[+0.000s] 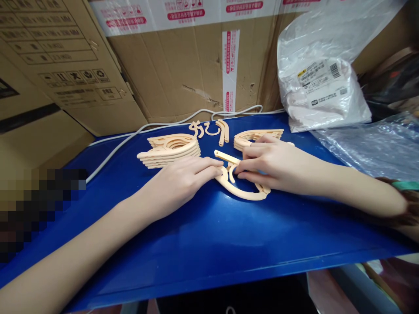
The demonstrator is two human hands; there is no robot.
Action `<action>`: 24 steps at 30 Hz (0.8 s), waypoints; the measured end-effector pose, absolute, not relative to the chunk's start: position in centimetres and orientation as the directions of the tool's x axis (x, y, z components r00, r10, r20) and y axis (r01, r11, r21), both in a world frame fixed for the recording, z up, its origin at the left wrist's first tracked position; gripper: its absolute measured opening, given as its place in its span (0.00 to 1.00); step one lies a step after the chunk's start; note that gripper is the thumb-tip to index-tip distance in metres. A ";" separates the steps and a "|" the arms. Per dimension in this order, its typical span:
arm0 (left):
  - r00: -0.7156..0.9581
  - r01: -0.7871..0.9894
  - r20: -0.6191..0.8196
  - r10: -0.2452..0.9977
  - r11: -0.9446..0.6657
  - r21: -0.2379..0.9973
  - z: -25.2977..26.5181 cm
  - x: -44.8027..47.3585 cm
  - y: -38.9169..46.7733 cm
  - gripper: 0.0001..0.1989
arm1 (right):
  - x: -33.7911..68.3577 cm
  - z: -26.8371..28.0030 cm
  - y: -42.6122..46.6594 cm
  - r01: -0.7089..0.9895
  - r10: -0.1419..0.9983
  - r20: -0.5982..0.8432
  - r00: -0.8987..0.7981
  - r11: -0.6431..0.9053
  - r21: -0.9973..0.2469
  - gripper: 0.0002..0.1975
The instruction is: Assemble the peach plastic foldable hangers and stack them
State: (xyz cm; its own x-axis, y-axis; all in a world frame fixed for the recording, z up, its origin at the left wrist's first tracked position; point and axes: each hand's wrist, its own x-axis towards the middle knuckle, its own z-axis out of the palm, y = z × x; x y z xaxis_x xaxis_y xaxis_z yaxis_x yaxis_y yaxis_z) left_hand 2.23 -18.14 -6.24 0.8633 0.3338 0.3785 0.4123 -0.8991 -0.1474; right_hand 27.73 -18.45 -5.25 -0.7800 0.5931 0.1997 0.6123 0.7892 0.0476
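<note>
A cream plastic folding clothes hanger (244, 193) lies on the blue tabletop between my hands, with a curved arm and a straight bar (225, 156). My left hand (183, 179) reaches in from the left, its fingertips closed on the hanger's rounded end. From the other side, my right hand (268, 163) pinches at a small curved hook (232, 173) by that same end. Its fingers hide part of the hanger. Just behind my left hand sits a stack of cream hanger parts (173, 150); a second stack (248, 136) is partly covered by my right hand.
Loose hooks (196, 127) and slim curved arms (224, 131) lie at the back of the blue table (203, 240). A white cable (144, 127) runs along the rear. Cardboard boxes (190, 65) wall the back and left. A white plastic bag (322, 83) and clear wrap (376, 139) occupy the right.
</note>
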 end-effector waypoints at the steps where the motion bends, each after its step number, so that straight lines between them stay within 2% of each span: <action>1: 0.864 0.412 0.379 0.333 -0.899 -0.149 -6.1 2.3 -18.1 0.10 | 27.7 -5.2 -18.5 0.599 0.581 0.197 -0.790 0.800 0.042 0.14; 5: 0.867 0.427 0.355 0.350 -0.889 -0.168 -5.9 2.4 -18.2 0.09 | 27.5 -5.3 -18.7 0.552 0.533 0.194 -0.823 0.832 0.057 0.16; 12: 0.833 0.517 0.374 0.408 -0.814 -0.265 -6.0 2.6 -18.0 0.08 | 27.4 -5.4 -18.8 0.546 0.522 0.216 -0.825 0.835 0.068 0.16; 17: 0.773 0.582 0.387 0.503 -0.805 -0.116 -6.1 2.5 -18.0 0.08 | 27.2 -5.0 -19.1 0.530 0.477 0.321 -0.818 0.842 0.099 0.17; 24: 0.743 0.561 0.457 0.490 -0.828 -0.025 -6.2 2.8 -18.6 0.13 | 27.2 -4.9 -19.3 0.513 0.452 0.408 -0.793 0.857 0.050 0.14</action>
State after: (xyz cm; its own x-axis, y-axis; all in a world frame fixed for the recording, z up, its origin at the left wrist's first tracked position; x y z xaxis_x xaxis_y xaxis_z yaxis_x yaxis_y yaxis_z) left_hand 2.76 -18.58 -6.21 0.7428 0.4897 0.4566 0.5607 -0.8277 -0.0246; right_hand 27.20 -19.32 -4.85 -0.7934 0.4517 0.4079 0.5134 0.8567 0.0499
